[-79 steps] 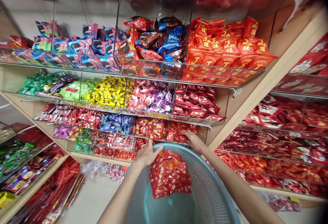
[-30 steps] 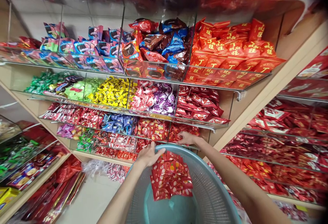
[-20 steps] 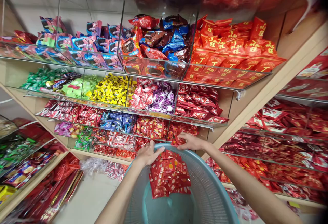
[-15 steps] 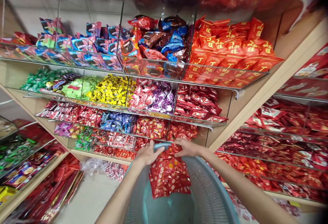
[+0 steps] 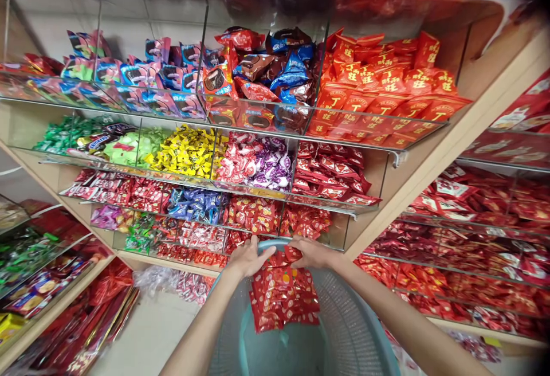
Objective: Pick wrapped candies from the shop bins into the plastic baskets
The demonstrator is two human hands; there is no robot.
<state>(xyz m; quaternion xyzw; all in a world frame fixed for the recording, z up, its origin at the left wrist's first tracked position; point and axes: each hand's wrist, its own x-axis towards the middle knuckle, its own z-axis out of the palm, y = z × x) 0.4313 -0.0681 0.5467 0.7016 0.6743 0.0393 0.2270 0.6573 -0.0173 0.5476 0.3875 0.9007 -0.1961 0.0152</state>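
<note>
A deep blue-green plastic basket with perforated sides stands below me. Inside it, red snack packets printed with orange round shapes lie overlapping against the far wall. My left hand is closed on the basket's far rim, its thumb pointing right beside the upper packets; its other fingers are partly hidden. On the opposite side, my right hand has its fingers bent around a red packet at the top of the pile, close to the rim.
Ahead rises a tiered wooden shelf with clear dividers, holding orange-red packets, yellow candies and blue candies. More red packets fill the shelf on the right. Red bags and plastic wrapping lie on the floor at left.
My right hand has shifted very slightly at the top packets, and its forearm sits a little lower. The left hand, basket and packets look almost the same.
</note>
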